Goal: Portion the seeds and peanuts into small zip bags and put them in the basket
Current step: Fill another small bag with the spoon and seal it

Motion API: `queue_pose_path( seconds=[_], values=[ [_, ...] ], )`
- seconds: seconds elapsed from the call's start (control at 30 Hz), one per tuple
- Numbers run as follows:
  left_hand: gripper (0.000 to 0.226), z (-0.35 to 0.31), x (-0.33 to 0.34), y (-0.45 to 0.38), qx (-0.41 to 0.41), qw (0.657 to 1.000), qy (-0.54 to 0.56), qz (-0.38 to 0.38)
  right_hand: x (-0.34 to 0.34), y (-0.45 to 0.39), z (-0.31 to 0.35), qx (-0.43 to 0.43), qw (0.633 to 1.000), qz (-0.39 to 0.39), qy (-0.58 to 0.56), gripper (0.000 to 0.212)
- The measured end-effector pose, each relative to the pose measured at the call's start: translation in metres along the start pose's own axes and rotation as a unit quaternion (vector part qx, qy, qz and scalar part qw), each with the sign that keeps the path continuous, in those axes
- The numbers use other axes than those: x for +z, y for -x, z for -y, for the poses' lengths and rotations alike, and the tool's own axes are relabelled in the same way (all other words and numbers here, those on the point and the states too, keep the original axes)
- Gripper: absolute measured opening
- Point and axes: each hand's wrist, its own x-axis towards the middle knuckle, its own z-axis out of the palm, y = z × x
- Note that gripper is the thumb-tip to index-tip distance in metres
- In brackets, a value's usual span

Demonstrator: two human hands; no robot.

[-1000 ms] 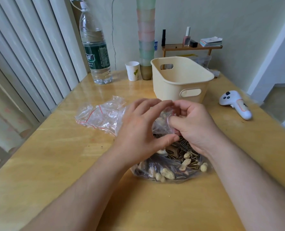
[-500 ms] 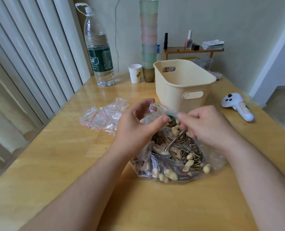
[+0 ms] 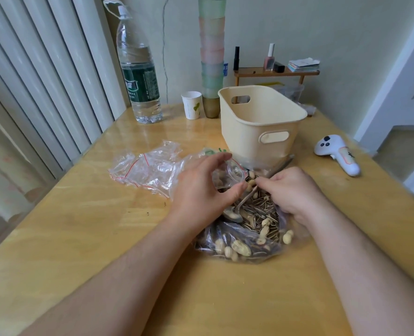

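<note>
Both hands have come down lower than half a second ago, and the small zip bag (image 3: 227, 174) is now almost at the level of the big bag of seeds and peanuts (image 3: 252, 229). The left hand (image 3: 201, 187) has its fingers curled round the small bag, thumb below and the others above, so that its mouth stays open toward the right. A few peanuts are already visible inside it. The right hand (image 3: 290, 190) has moved from the raised bag edge down to the pile; its fingers (image 3: 265, 181) are bent and pinch at peanuts close to the small bag's mouth, but I cannot tell exactly what they hold.

A spoon (image 3: 237, 209) lies in the seeds between the two hands, and no hand holds it. The basket (image 3: 261, 122) stands just behind the big bag on the counter (image 3: 80, 226), and I see no bag inside it, though its bottom is hidden. More zip bags (image 3: 147, 168) lie to the left, seemingly unfilled.

In my judgement the filling of this portion is in progress and most of the task is not yet done.
</note>
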Motion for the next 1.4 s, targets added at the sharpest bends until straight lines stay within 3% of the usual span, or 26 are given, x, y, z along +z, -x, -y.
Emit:
queue_pose_path(
  seconds=[0.17, 0.4, 0.53, 0.6, 0.8, 1.07, 1.23, 1.4],
  values=[
    [0.062, 0.001, 0.003, -0.005, 0.023, 0.999, -0.032, -0.028, 0.004, -0.001, 0.003, 0.049, 0.996, -0.016, -0.073, 0.051],
    [0.06, 0.002, 0.011, -0.009, 0.052, 0.997, -0.051, -0.028, 0.001, -0.002, 0.022, 0.115, 0.978, 0.01, -0.176, 0.021],
    [0.056, 0.002, 0.009, -0.005, 0.055, 0.997, -0.044, -0.04, -0.002, 0.019, 0.021, 0.032, 0.988, -0.029, -0.15, 0.026],
    [0.057, 0.003, 0.008, -0.004, 0.054, 0.997, -0.042, -0.041, -0.001, 0.033, 0.024, -0.029, 0.983, -0.033, -0.18, 0.018],
    [0.059, 0.001, -0.009, 0.001, 0.009, 0.996, 0.019, -0.081, -0.008, 0.063, 0.042, -0.147, 0.974, 0.058, -0.165, 0.003],
    [0.062, 0.017, -0.035, -0.008, -0.072, 0.989, 0.002, -0.125, -0.034, 0.045, 0.052, -0.267, 0.955, -0.112, -0.066, 0.01],
    [0.061, 0.008, -0.036, -0.007, -0.064, 0.992, 0.031, -0.107, -0.012, 0.041, 0.045, -0.343, 0.93, -0.126, 0.032, 0.017],
    [0.058, 0.008, -0.031, -0.01, -0.166, 0.98, 0.096, -0.048, -0.002, 0.039, 0.05, -0.333, 0.933, -0.127, 0.047, 0.018]
  ],
)
